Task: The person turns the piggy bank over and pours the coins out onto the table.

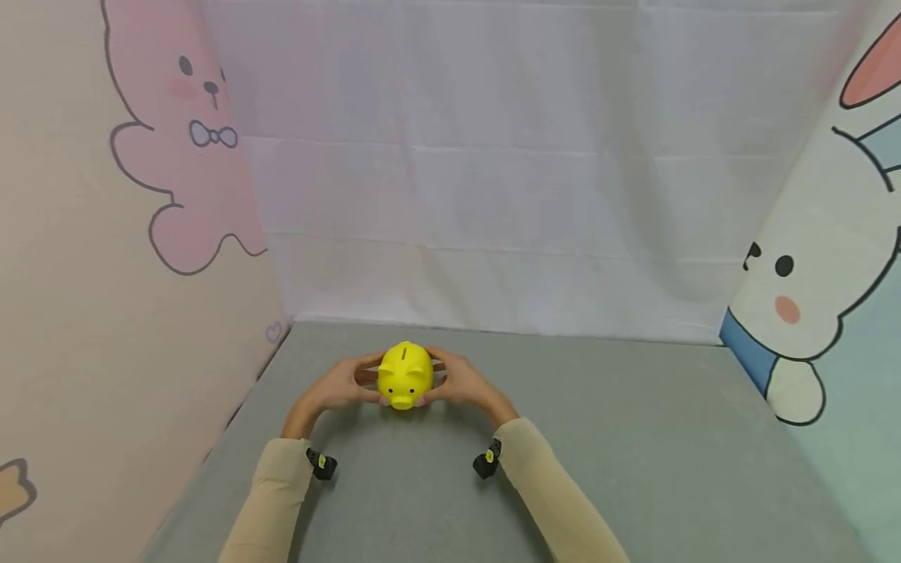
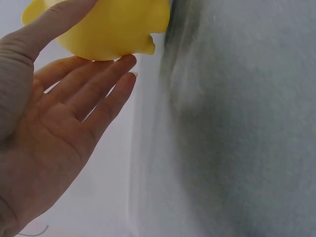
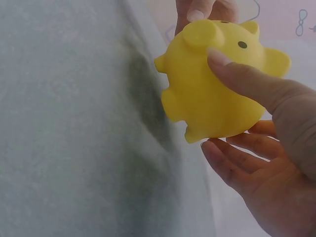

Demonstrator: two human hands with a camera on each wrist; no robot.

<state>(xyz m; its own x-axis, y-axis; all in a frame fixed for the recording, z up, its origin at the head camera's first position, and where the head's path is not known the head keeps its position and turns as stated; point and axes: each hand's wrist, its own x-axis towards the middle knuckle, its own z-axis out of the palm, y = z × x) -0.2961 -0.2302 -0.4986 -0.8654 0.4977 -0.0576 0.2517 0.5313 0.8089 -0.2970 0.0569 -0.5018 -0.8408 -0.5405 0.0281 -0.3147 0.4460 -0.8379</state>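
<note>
A yellow piggy bank (image 1: 405,377) with a dark coin slot on its back is held between both hands, its snout toward me. My left hand (image 1: 342,383) grips its left side, thumb near the snout and fingers round behind. On the other side my right hand (image 1: 464,383) grips it the same way. In the right wrist view the piggy bank (image 3: 212,84) shows its stubby feet close beside the grey tabletop, with the right thumb along its cheek. The left wrist view catches the lower part of the piggy bank (image 2: 118,29) against the left fingertips.
The grey tabletop (image 1: 633,453) stretches out around the hands. A white sheet (image 1: 493,172) hangs along its back edge. Cartoon-printed walls flank it, with a pink bear (image 1: 183,141) at left and a white rabbit (image 1: 802,305) at right. Each wrist carries a small black camera (image 1: 324,466).
</note>
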